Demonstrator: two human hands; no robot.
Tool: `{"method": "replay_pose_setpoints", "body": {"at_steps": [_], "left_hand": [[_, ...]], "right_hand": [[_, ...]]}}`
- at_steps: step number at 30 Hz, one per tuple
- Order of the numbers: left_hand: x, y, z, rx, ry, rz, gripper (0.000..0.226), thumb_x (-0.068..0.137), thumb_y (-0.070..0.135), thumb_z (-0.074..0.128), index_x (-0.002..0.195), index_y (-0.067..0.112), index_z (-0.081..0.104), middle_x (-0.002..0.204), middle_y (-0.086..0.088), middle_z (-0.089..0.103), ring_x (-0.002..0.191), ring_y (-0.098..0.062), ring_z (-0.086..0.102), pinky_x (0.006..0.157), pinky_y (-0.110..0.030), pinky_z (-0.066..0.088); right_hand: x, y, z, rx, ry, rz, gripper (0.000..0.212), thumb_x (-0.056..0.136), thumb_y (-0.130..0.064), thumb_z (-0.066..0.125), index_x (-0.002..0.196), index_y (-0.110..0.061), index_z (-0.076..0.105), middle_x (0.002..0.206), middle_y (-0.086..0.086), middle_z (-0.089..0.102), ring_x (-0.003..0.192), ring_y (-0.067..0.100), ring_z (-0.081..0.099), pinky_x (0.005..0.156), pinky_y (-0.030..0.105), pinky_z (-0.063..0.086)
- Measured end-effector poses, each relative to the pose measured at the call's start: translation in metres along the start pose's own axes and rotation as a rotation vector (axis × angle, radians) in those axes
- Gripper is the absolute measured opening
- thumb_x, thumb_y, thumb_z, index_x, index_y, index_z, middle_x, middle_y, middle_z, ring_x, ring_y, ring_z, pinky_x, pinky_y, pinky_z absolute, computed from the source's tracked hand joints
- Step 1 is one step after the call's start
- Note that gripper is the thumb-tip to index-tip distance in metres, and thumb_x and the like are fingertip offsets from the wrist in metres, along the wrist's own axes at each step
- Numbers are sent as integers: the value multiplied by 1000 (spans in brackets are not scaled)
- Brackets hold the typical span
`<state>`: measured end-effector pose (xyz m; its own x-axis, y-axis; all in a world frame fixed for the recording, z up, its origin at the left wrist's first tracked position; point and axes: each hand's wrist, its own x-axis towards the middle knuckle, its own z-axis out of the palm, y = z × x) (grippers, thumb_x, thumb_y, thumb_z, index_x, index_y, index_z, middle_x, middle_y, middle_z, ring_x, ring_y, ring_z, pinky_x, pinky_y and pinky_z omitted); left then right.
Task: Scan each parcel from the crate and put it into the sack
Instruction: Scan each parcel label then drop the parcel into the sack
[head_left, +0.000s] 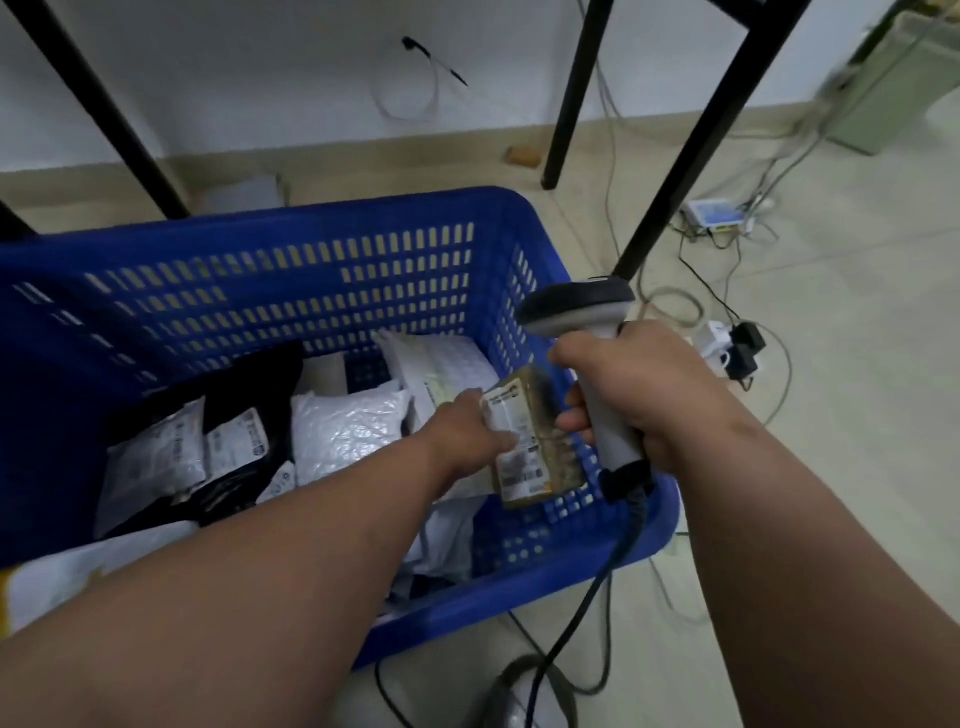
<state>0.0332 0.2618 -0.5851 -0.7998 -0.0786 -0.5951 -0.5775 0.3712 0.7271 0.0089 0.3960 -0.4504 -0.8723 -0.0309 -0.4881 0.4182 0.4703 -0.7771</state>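
A blue slotted crate (322, 270) fills the left and middle of the view and holds several white and black parcels (348, 431). My left hand (467, 431) reaches into the crate's right side and grips a small brown box parcel (540, 447) with a white label. Just to the right of that box, my right hand (634, 384) grips the handle of a white and grey barcode scanner (576, 312). The scanner's head points left over the crate. Its dark cable hangs down past the crate's rim. No sack is in view.
Black table legs (670, 197) stand behind and right of the crate. Cables, a power strip (727, 343) and a small white device (717, 213) lie on the tiled floor to the right. A white wall runs along the back.
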Motion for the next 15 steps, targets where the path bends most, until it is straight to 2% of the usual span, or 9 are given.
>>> {"method": "replay_pose_setpoints", "body": {"at_steps": [2, 3, 5, 7, 9, 12, 14, 15], "left_hand": [[9, 6, 6, -191, 4, -116, 35, 89, 27, 67, 110, 25, 40, 93, 8, 51, 82, -12, 51, 75, -29, 46], [12, 8, 8, -294, 3, -185, 26, 90, 26, 65, 100, 22, 41, 90, 6, 51, 80, -12, 51, 76, -30, 45], [19, 9, 13, -435, -14, -276, 11, 90, 19, 62, 90, 16, 51, 87, -2, 59, 78, -18, 57, 78, -35, 47], [25, 11, 17, -542, -41, -313, 2, 86, 9, 60, 88, 9, 58, 77, -8, 61, 65, -22, 59, 68, -32, 52], [29, 14, 19, -608, -43, -335, 5, 87, 10, 62, 83, 8, 61, 69, -8, 60, 58, -20, 55, 56, -25, 50], [32, 15, 17, -635, -20, -383, 18, 90, 24, 69, 79, 12, 62, 54, -1, 65, 57, -18, 58, 55, -24, 46], [31, 15, 14, -703, -81, -404, 19, 87, 27, 73, 86, 9, 68, 64, -5, 73, 61, -22, 68, 58, -28, 54], [30, 13, 12, -723, -89, -402, 21, 84, 28, 76, 91, 9, 71, 76, -7, 76, 70, -24, 71, 67, -33, 58]], "right_hand": [[8, 4, -3, -11, -3, 25, 19, 82, -23, 68, 91, -6, 64, 59, 9, 65, 46, 20, 68, 48, 29, 54], [12, 6, -3, -12, -6, 34, 20, 82, -23, 69, 92, -6, 64, 61, 9, 66, 47, 20, 68, 49, 29, 54], [18, 9, -5, -9, -9, 50, 21, 82, -24, 68, 93, -6, 63, 64, 10, 67, 48, 21, 69, 48, 29, 53], [22, 12, -5, -12, -18, 54, 22, 83, -24, 68, 94, -6, 62, 68, 10, 68, 49, 22, 70, 47, 29, 52], [25, 15, -5, -19, -34, 51, 24, 82, -25, 68, 96, -6, 62, 71, 10, 68, 51, 24, 71, 47, 29, 51], [29, 17, -6, -33, -52, 52, 26, 80, -26, 68, 96, -7, 62, 75, 10, 69, 53, 24, 72, 52, 34, 54], [31, 18, -8, -31, -47, 51, 25, 78, -26, 68, 94, -7, 63, 72, 10, 70, 53, 25, 72, 55, 38, 58], [32, 18, -8, -26, -41, 51, 25, 78, -26, 68, 93, -7, 63, 71, 9, 70, 54, 26, 72, 57, 41, 60]]}}
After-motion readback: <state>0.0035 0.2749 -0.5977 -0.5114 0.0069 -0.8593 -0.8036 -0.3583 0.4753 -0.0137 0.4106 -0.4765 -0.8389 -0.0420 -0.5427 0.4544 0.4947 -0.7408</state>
